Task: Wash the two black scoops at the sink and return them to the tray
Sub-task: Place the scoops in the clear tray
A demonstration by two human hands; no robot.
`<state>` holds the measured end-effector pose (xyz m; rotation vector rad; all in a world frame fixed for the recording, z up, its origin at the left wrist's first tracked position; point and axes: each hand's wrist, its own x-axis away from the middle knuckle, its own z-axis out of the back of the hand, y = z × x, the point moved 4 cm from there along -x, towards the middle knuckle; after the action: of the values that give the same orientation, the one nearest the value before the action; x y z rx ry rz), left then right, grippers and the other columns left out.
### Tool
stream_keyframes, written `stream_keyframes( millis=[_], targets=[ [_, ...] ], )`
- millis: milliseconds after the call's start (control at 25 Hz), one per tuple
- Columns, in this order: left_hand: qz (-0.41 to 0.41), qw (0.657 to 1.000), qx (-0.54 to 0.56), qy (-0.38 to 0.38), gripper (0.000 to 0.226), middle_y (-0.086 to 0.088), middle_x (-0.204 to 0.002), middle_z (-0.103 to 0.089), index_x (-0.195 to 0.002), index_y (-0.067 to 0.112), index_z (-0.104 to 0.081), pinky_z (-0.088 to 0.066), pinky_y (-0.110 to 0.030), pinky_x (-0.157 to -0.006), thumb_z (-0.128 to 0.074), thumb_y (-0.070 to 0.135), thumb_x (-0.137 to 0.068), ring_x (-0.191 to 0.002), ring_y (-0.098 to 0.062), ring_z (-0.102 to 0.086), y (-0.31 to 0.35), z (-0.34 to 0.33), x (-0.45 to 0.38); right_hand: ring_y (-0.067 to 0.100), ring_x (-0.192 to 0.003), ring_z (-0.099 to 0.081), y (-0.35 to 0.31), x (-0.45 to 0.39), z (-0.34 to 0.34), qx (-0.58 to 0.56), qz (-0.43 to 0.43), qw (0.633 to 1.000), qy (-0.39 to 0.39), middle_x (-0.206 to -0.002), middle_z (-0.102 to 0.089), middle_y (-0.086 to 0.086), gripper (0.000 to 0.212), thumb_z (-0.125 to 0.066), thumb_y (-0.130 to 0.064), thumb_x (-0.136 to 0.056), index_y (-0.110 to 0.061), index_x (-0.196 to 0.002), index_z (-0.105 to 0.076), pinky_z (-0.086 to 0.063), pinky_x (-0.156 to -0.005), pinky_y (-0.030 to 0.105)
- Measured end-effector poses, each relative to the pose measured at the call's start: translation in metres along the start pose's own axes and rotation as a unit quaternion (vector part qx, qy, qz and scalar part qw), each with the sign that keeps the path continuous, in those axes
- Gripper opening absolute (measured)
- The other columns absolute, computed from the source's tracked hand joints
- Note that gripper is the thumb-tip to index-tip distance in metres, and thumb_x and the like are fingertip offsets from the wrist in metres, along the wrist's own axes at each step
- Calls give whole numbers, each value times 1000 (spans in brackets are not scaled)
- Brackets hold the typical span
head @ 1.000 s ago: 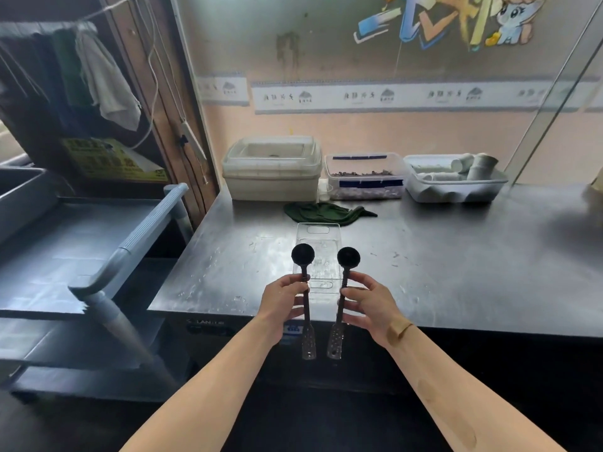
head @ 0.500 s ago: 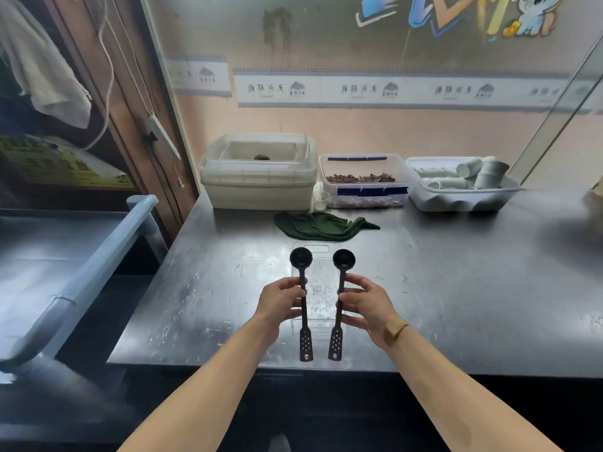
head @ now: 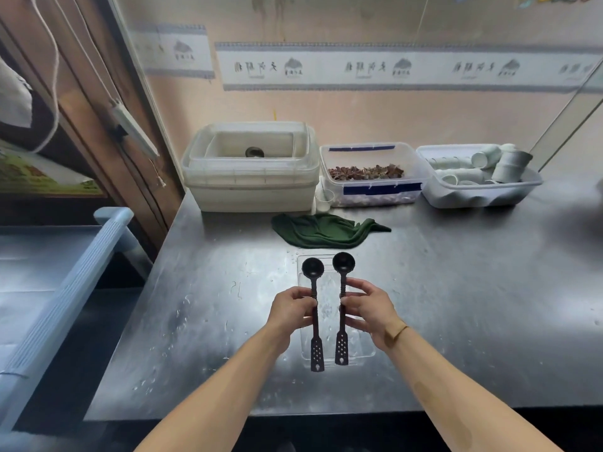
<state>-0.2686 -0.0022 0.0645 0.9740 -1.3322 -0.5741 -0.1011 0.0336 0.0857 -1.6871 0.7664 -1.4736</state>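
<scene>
Two long-handled black scoops lie side by side over a clear plastic tray (head: 365, 349) on the steel counter, bowls pointing away from me. My left hand (head: 292, 309) pinches the handle of the left scoop (head: 315, 334). My right hand (head: 370, 308) pinches the handle of the right scoop (head: 342, 331). Whether the scoops touch the tray or hover just above it, I cannot tell. No sink is in view.
A dark green cloth (head: 323, 231) lies just beyond the tray. Along the wall stand stacked clear tubs (head: 249, 177), a box of brown bits (head: 372, 177) and a bin of white cups (head: 479, 177). A grey cart (head: 65, 288) stands left of the wet counter.
I have stepped closer to the counter. Both hands carried the scoops forward from beyond the counter's front edge and lowered them over the clear tray.
</scene>
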Motion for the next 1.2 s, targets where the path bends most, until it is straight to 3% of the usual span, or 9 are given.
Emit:
stream_keyframes(
  millis=[320,520,600,720,800,880,1000,1080,1200],
  targets=[
    [42,998,6,55,17,-9,-83,-72,-90,10,-64,-55,-25,-57,-54,-2,-85,-66,-19,-69,0,-25,-41,12,-55,-68,3,-50,9,21,-64,997,30,-64,-75,-3,41,-53,13,-81,-16,-107,-63,-54,-47,23],
    [61,992,-16,106,22,-12,-94,-73,-84,18,-64,-59,-44,-82,-52,-1,-83,-85,-30,-70,-6,-39,-58,13,-52,-65,8,-75,7,19,-91,994,55,-66,-74,1,43,-44,16,-83,-18,-105,-61,-55,-47,25],
    [77,989,-24,121,23,-11,-92,-73,-81,21,-63,-59,-42,-78,-53,0,-79,-85,-30,-69,-9,-45,-64,17,-53,-64,13,-86,4,19,-101,993,64,-70,-74,5,46,-42,17,-80,-16,-106,-62,-58,-53,29],
    [105,984,-25,140,22,-6,-83,-71,-81,21,-63,-53,-31,-59,-53,4,-74,-72,-23,-66,-16,-50,-69,27,-69,-64,26,-96,-2,40,-111,990,77,-89,-75,15,46,-48,11,-75,-16,-109,-64,-60,-78,46],
    [128,979,-31,154,25,-8,-91,-72,-91,17,-65,-59,-39,-72,-52,2,-77,-84,-27,-70,-25,-53,-75,33,-85,-68,35,-101,-4,73,-115,986,92,-101,-73,17,41,-51,4,-77,-19,-108,-65,-57,-87,52],
    [142,975,-42,168,27,-8,-95,-72,-100,13,-65,-59,-40,-78,-51,2,-81,-90,-29,-69,-32,-55,-81,33,-95,-68,43,-105,-7,111,-115,981,111,-105,-72,13,36,-49,-1,-84,-21,-110,-65,-56,-87,44],
    [147,968,-73,191,23,-5,-93,-70,-101,14,-65,-58,-37,-76,-51,10,-82,-87,-27,-68,-37,-58,-88,22,-81,-63,49,-108,-9,153,-117,972,134,-103,-70,6,38,-43,-4,-88,-23,-114,-63,-48,-64,25],
    [158,962,-100,202,18,-4,-91,-67,-96,18,-62,-57,-38,-78,-51,16,-81,-88,-29,-67,-38,-59,-89,17,-72,-58,53,-109,-11,176,-124,966,141,-101,-66,4,42,-41,-3,-87,-24,-116,-62,-40,-52,22],
    [181,950,-140,212,18,-4,-94,-65,-93,19,-57,-55,-38,-77,-47,8,-83,-91,-30,-65,-43,-61,-95,26,-90,-64,58,-111,-13,193,-128,962,142,-111,-70,7,45,-40,0,-85,-20,-119,-61,-49,-68,28]
  ],
)
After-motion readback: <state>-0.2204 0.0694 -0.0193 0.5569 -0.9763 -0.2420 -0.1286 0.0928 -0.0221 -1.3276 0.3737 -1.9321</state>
